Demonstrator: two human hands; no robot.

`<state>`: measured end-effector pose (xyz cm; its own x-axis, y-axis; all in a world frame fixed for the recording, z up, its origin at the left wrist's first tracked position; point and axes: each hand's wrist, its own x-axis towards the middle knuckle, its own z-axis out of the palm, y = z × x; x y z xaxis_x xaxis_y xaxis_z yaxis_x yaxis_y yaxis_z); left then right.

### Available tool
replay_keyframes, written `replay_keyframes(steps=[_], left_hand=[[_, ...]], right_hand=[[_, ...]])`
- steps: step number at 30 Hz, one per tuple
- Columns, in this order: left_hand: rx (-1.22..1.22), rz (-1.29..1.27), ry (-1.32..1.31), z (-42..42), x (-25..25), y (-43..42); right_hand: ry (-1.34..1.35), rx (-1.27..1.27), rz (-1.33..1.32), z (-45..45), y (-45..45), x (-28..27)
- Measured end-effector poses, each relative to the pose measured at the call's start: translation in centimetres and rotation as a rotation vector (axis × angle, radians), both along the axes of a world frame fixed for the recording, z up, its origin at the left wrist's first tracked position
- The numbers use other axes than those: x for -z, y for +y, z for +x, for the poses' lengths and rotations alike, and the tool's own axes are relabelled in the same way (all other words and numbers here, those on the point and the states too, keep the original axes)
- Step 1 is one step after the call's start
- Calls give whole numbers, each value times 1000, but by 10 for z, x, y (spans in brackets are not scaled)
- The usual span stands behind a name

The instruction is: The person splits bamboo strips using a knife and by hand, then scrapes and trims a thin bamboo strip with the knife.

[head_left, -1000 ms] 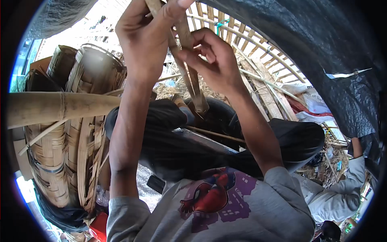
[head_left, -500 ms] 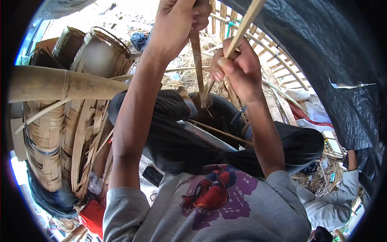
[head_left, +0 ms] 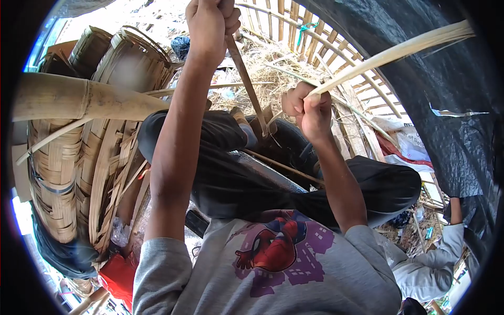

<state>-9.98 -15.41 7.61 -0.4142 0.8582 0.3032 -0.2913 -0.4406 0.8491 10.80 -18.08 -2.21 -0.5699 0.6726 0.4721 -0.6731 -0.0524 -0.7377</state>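
Observation:
My left hand (head_left: 210, 29), raised at the top of the view, is closed round the upper end of a long, narrow knife (head_left: 245, 73). Its brownish blade slants down to a dark round container (head_left: 286, 136) between my legs. Right of the blade, my right hand (head_left: 311, 113) grips a pale bamboo strip (head_left: 388, 56), thumb on top. The strip's long end rises to the upper right and looks frayed at its tip. Its short end runs down-left, close to the low end of the blade; whether they touch, I cannot tell.
A thick bamboo pole (head_left: 58, 97) crosses the left side, with woven bamboo baskets (head_left: 123, 63) behind it. Black plastic sheeting (head_left: 446, 100) hangs at right, beside a slatted bamboo fence (head_left: 315, 37). Another person's grey sleeve (head_left: 428, 270) shows at lower right.
The bamboo strip's long end has swung down to the right, from steep to a shallower slant. My right hand has turned and lowered; my left hand has shifted slightly left.

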Motion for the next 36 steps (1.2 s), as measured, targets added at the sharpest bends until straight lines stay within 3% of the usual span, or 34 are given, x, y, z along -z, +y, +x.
replay_keyframes(steps=[3,7,9,11,13,18,21,27,30,36], left_hand=[[-97,-115,26,7,4,2],[-252,-48,-31,-11,9,14],[-265,-54,-31,-17,12,18],[-205,-122,24,-8,19,19],[-249,-157,18,-23,34,34],[-395,-267,-27,-38,45,42],[-472,-208,4,-48,40,47],[-467,-272,-5,-60,51,53],[-485,-297,-8,-70,61,56],[-494,-347,-36,-85,70,61]], right_hand=[[-37,-16,-52,1,-12,-3],[49,32,-57,10,-26,5],[-17,64,79,21,-13,-4],[-8,150,46,17,-26,-4],[71,104,-199,16,-15,2],[-129,207,-145,44,-24,-18],[-62,141,-162,58,-27,-19],[82,251,-91,73,-45,-16],[70,269,74,78,-50,-29],[125,296,148,83,-62,-41]])
